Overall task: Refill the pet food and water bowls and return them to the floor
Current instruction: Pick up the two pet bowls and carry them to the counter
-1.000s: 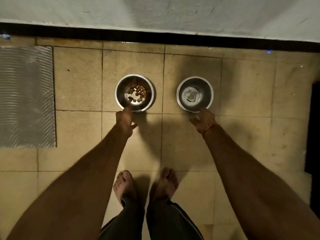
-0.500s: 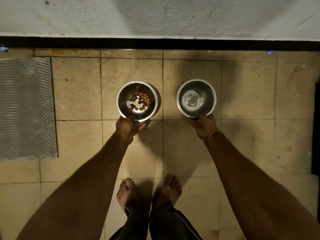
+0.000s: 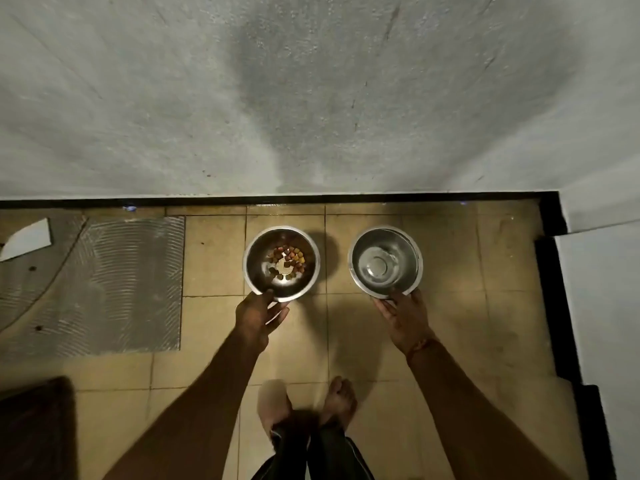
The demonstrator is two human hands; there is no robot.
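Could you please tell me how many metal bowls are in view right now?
2. The kibble bowl is at the left hand; the water bowl is at the right hand. None seems hidden.

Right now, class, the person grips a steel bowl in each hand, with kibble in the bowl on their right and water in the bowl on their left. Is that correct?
Not quite: the sides are swapped. The head view shows the kibble bowl in the left hand and the water bowl in the right hand. Each hand does grip a steel bowl.
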